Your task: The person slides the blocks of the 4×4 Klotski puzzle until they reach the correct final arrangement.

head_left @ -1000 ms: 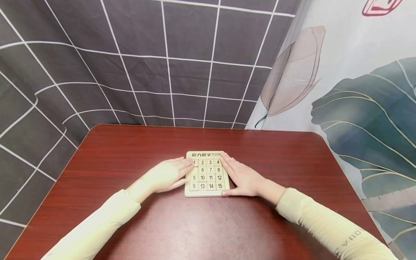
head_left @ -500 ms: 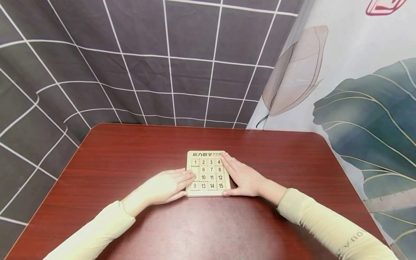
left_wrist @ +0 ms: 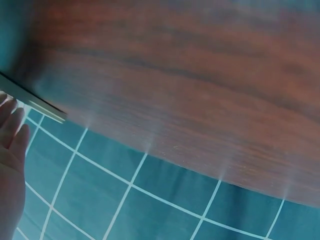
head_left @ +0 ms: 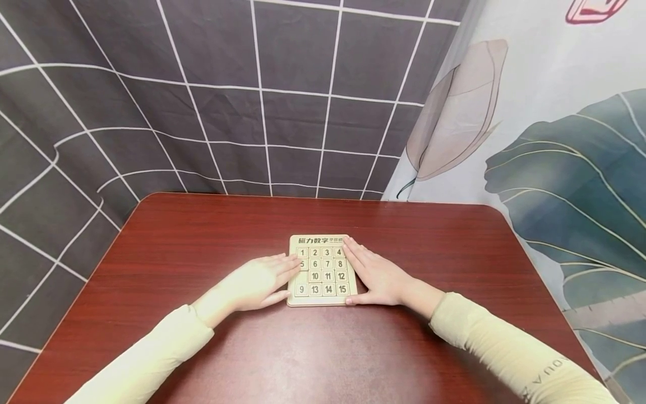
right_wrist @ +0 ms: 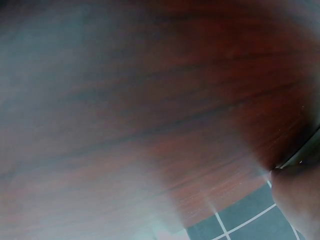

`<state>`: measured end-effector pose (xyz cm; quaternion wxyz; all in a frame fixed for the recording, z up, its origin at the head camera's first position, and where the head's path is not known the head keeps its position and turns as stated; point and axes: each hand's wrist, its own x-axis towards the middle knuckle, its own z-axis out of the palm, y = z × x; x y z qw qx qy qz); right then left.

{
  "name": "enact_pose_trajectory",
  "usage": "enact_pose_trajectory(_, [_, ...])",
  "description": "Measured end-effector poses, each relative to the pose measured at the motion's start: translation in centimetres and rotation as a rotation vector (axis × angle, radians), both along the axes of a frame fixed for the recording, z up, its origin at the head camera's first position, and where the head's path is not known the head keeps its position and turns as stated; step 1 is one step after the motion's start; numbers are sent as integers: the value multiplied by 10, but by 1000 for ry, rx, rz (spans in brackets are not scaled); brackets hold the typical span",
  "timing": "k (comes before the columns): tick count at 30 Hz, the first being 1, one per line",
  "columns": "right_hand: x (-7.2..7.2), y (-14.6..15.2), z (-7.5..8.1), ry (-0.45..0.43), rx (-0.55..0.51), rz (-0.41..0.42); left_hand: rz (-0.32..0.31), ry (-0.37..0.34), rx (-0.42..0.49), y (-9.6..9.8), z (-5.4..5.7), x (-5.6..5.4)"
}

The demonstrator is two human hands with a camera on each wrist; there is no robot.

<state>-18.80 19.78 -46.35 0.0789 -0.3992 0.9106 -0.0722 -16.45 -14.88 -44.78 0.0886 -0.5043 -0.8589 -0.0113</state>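
A cream number slide puzzle point(head_left: 323, 301) lies flat at the middle of the table, its numbered tiles in a square grid. My left hand point(head_left: 257, 281) reaches in from the left, fingertips on the 5 tile point(head_left: 303, 265) at the left of the second row. Directly under that tile is the gap, above the 9 tile point(head_left: 301, 289). My right hand point(head_left: 383, 280) rests along the puzzle's right edge, fingers straight near the top corner and thumb at the bottom corner. Only the puzzle's edge point(left_wrist: 47, 110) and part of the hand show in the left wrist view.
The puzzle lies on a reddish-brown wooden table point(head_left: 227, 224). Behind and to the left hangs a dark grey cloth point(head_left: 217, 112) with white grid lines. A white curtain point(head_left: 535, 73) with large leaf prints hangs on the right.
The 5 tile has slid up from the third row to the second under my left fingertips, so the gap is now below it. My right hand has stayed in place.
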Motion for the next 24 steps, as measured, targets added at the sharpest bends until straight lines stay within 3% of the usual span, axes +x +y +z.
enact_pose_trajectory(8, [0, 1, -1, -2, -5, 2, -138, 39, 67, -7, -8, 21])
enact_pose_trajectory(12, [0, 0, -1, -5, -9, 0, -148, 52, 63, -10, -10, 28])
enact_pose_trajectory(24, [0, 0, -1, 7, 2, 2, -87, 84, 24, -8, -8, 12])
